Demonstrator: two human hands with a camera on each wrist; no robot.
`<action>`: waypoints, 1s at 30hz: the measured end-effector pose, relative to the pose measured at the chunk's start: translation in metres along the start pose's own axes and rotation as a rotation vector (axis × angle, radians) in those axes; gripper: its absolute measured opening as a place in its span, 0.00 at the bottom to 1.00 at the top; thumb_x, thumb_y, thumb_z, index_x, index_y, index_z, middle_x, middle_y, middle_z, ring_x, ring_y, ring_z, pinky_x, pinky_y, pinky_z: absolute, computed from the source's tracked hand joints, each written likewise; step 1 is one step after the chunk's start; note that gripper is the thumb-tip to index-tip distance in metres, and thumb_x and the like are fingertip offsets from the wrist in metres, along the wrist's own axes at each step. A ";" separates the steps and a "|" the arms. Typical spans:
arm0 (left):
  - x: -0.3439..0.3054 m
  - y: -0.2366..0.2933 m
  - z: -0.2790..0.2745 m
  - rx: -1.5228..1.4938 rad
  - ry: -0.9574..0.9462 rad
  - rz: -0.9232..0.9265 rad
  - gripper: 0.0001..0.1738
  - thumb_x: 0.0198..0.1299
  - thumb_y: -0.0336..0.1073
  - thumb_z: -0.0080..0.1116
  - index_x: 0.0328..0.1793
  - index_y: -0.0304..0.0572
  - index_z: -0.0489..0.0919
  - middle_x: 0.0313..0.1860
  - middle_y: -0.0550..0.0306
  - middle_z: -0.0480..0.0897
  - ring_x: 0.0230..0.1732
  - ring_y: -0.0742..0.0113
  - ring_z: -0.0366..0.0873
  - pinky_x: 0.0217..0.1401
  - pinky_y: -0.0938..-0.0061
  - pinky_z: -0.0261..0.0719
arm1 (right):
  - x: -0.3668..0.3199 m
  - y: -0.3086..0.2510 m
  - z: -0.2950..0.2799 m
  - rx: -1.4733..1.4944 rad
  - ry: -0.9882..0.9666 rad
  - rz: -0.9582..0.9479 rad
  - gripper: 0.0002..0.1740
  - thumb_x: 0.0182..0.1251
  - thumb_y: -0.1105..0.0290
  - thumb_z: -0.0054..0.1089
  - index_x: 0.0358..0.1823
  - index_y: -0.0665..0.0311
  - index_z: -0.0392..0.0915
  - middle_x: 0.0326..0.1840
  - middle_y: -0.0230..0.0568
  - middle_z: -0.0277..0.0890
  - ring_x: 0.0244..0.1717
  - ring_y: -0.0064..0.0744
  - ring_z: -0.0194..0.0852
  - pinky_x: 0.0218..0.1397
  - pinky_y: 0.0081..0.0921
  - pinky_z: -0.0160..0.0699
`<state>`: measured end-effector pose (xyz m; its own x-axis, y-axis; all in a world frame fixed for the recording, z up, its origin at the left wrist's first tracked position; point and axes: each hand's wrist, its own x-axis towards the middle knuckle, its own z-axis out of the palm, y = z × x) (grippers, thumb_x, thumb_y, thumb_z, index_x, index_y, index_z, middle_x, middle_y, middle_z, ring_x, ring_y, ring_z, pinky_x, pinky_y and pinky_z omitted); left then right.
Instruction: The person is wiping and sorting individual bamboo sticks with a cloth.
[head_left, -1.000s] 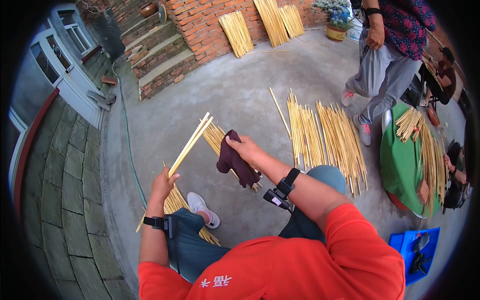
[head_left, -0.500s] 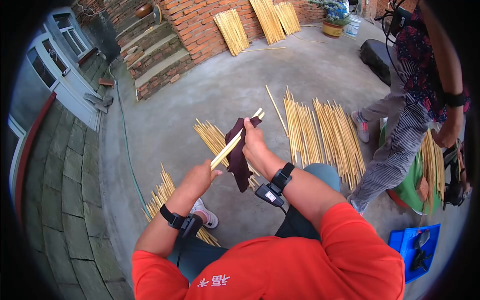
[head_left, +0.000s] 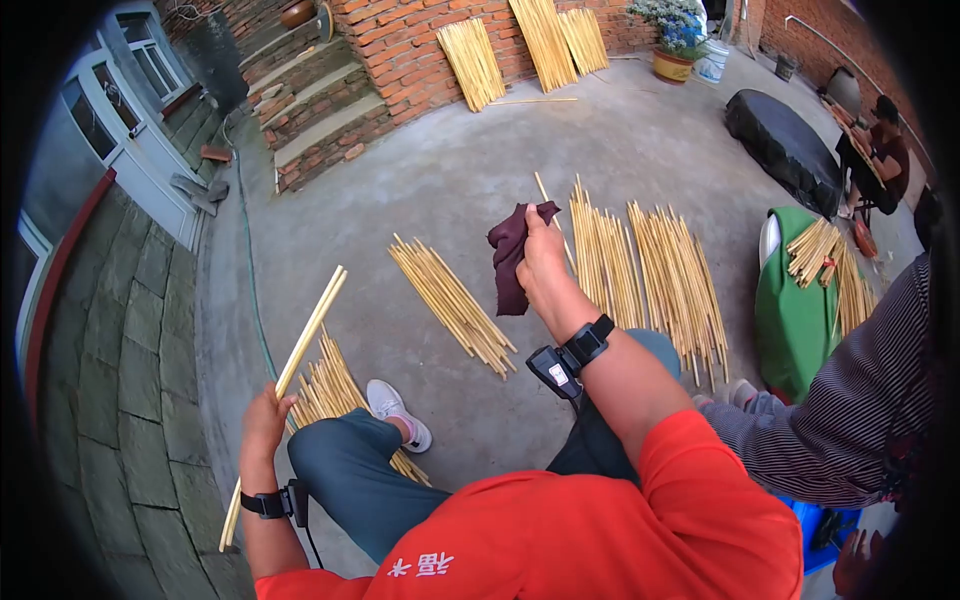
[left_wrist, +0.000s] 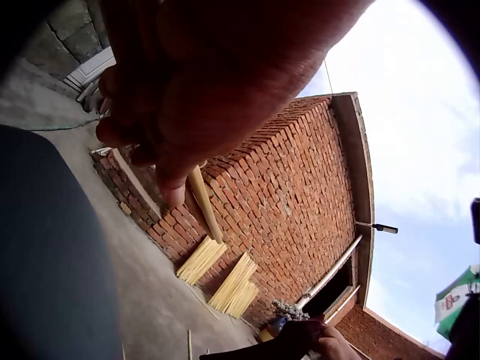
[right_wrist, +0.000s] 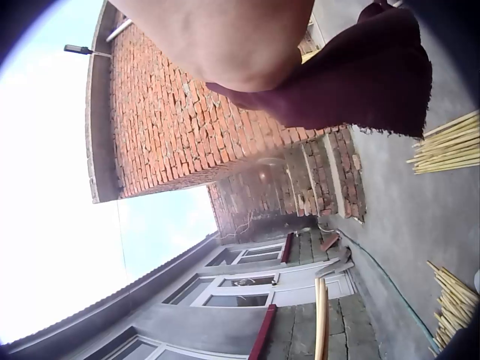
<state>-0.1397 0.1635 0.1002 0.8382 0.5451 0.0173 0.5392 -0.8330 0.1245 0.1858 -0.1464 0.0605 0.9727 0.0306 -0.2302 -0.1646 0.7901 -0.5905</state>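
Low on the left in the head view, my left hand (head_left: pixel 264 422) grips a couple of long pale wooden sticks (head_left: pixel 311 325), which slant up and away past my knee. Those sticks (left_wrist: pixel 202 201) also poke out beyond the fingers in the left wrist view. Out in front, my right hand (head_left: pixel 544 258) holds a bunched dark maroon cloth (head_left: pixel 509 258) between thumb and fingers. A frayed edge of this cloth (right_wrist: pixel 367 79) hangs down in the right wrist view, where most of the fingers are hidden. The two hands are well apart.
Sticks lie on the concrete in a left bundle (head_left: pixel 335 385), a middle bundle (head_left: pixel 450 300) and right-hand rows (head_left: pixel 680 280). More bundles (head_left: pixel 472 65) lean on the brick wall. A person in striped trousers (head_left: pixel 840 420) stands close on the right, beside a green cover (head_left: pixel 790 310).
Half a second ago the cloth was wrapped about the sticks. Now the left hand has drawn them back down-left, and the right hand with the cloth is farther forward. The striped-trousered person has moved nearer.
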 end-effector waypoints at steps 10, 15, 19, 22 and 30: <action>-0.118 -0.124 0.131 -0.513 -0.255 -0.560 0.13 0.58 0.41 0.51 0.36 0.36 0.70 0.12 0.56 0.71 0.09 0.70 0.68 0.09 0.73 0.64 | -0.013 0.003 -0.005 -0.107 -0.013 0.057 0.08 0.64 0.65 0.49 0.35 0.63 0.69 0.28 0.33 0.70 0.26 0.27 0.69 0.30 0.28 0.73; -0.181 -0.116 0.171 -0.693 -0.364 -0.786 0.14 0.60 0.43 0.47 0.41 0.37 0.72 0.11 0.57 0.70 0.08 0.70 0.66 0.08 0.76 0.62 | 0.022 0.022 -0.035 -0.176 -0.057 0.107 0.12 0.63 0.62 0.50 0.38 0.65 0.69 0.32 0.36 0.71 0.31 0.31 0.70 0.35 0.28 0.72; -0.215 -0.124 0.184 -0.624 -0.368 -0.840 0.16 0.58 0.43 0.49 0.35 0.34 0.71 0.14 0.56 0.72 0.14 0.68 0.68 0.17 0.71 0.66 | 0.041 0.019 -0.045 -0.291 -0.133 0.171 0.14 0.66 0.60 0.44 0.40 0.66 0.69 0.38 0.41 0.73 0.39 0.38 0.73 0.46 0.39 0.75; -0.239 -0.153 0.217 -0.623 -0.396 -0.879 0.15 0.57 0.42 0.48 0.36 0.34 0.72 0.15 0.53 0.74 0.13 0.65 0.70 0.16 0.71 0.68 | 0.018 0.012 -0.034 -0.388 -0.147 0.153 0.17 0.67 0.59 0.42 0.44 0.67 0.68 0.44 0.43 0.72 0.45 0.40 0.71 0.51 0.41 0.72; -0.253 -0.166 0.265 -0.642 -0.424 -0.993 0.15 0.54 0.40 0.52 0.38 0.33 0.73 0.15 0.50 0.75 0.11 0.63 0.71 0.14 0.70 0.70 | 0.027 0.016 -0.044 -0.438 -0.151 0.169 0.15 0.66 0.60 0.44 0.42 0.66 0.68 0.41 0.41 0.73 0.41 0.38 0.73 0.47 0.37 0.75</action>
<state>-0.4195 0.1381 -0.1881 0.1187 0.7371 -0.6653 0.9144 0.1799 0.3625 0.2025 -0.1602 0.0108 0.9341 0.2498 -0.2551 -0.3437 0.4361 -0.8317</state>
